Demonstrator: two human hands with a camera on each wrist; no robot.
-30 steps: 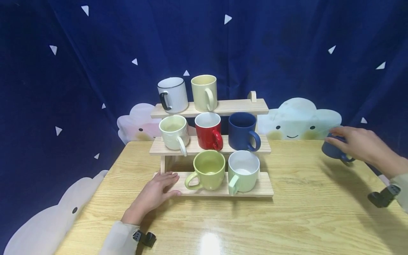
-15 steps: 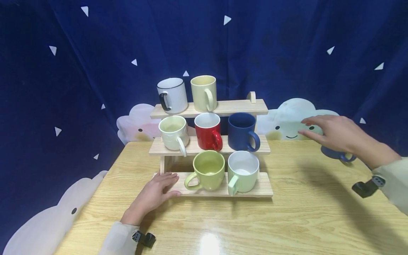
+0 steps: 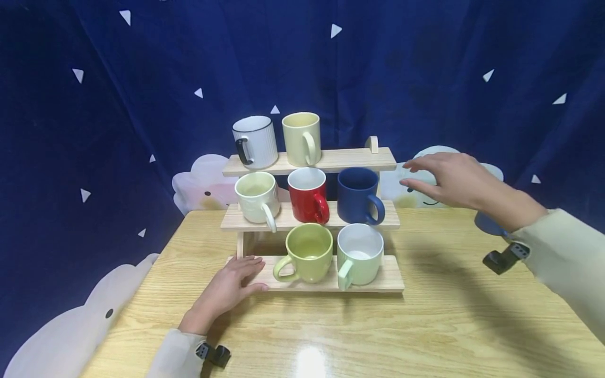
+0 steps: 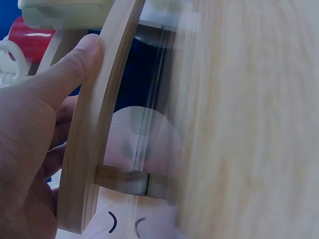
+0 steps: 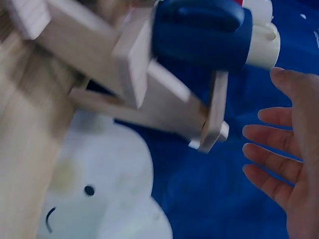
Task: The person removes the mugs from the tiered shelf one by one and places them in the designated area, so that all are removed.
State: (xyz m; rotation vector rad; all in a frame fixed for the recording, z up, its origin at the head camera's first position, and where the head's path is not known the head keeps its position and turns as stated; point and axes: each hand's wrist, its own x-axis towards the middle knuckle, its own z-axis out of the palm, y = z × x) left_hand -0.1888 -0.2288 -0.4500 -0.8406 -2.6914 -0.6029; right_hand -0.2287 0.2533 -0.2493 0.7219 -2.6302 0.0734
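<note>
A three-tier wooden rack (image 3: 359, 158) bears several mugs. My left hand (image 3: 230, 286) rests on the left end of its bottom board; the left wrist view shows the thumb along the board's edge and the fingertips hidden behind it. My right hand (image 3: 456, 178) hovers empty to the right of the rack, fingers spread apart from the thumb. The nearest rack mug is a navy mug (image 3: 357, 197) on the middle tier. Behind my right wrist, a dark blue mug (image 3: 488, 224) stands on the table, partly hidden.
On the top tier are a white ribbed mug (image 3: 260, 144) and a pale yellow mug (image 3: 298, 142). A cream mug (image 3: 255, 202) and red mug (image 3: 304, 205) share the middle tier. An olive-green mug (image 3: 312, 257) and mint mug (image 3: 366, 265) stand below. A blue curtain (image 3: 416, 63) hangs behind.
My right hand has let go of the dark blue mug at the right and moved left towards the rack. My left hand and the rack's mugs have stayed put.
</note>
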